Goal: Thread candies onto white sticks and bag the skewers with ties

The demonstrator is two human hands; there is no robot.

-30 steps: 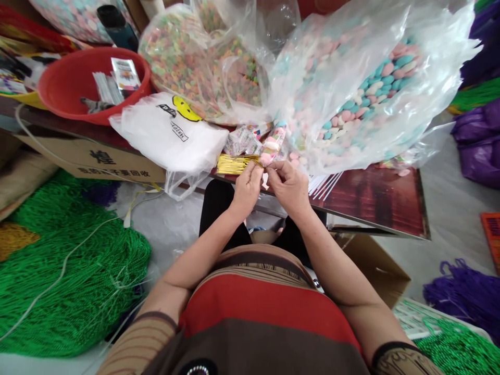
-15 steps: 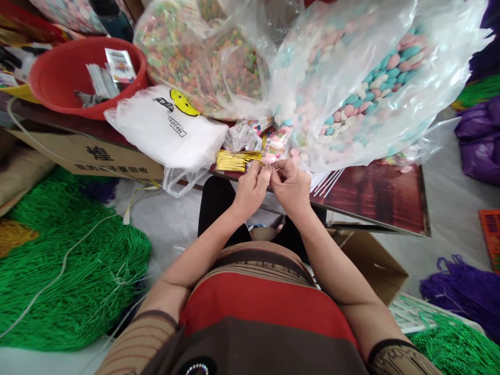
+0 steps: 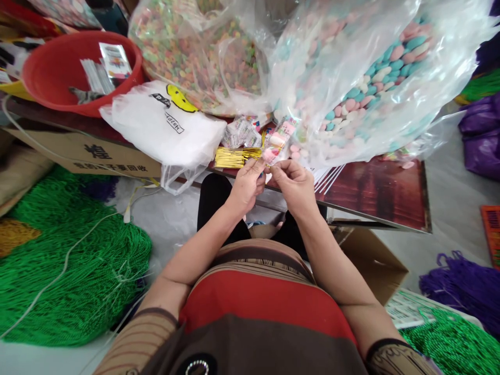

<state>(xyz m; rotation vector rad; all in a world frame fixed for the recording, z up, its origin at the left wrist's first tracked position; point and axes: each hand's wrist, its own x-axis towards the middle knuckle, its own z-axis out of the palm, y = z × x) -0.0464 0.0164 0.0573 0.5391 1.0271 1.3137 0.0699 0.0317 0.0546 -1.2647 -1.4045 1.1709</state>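
Note:
At the table's front edge, a small clear candy bag (image 3: 278, 140) with pink and white sweets lies with its gathered end towards me. My left hand (image 3: 247, 183) is closed around that end. The fingertips of my right hand (image 3: 296, 186) pinch a thin yellow twist tie (image 3: 267, 166) at the bag's neck, touching the left fingertips. Beside my left hand lies a bundle of yellow twist ties (image 3: 229, 158). Behind it are crumpled printed wrappers (image 3: 242, 133). Several white sticks (image 3: 330, 178) lie to the right of my right hand.
Large clear sacks hold pink, blue and white sweets (image 3: 375, 83) and orange-green ring-shaped sweets (image 3: 195, 57). A white plastic bag (image 3: 156, 125) and a red basin (image 3: 82, 44) stand left. Green cord (image 3: 78, 260) heaps on the floor; an open cardboard box (image 3: 371, 260) sits under the dark red table (image 3: 383, 192).
My hands have moved slightly apart, and the left has turned with its fingers curled. The small candy bag shows more fully, and the yellow twist tie is now visible between the fingertips.

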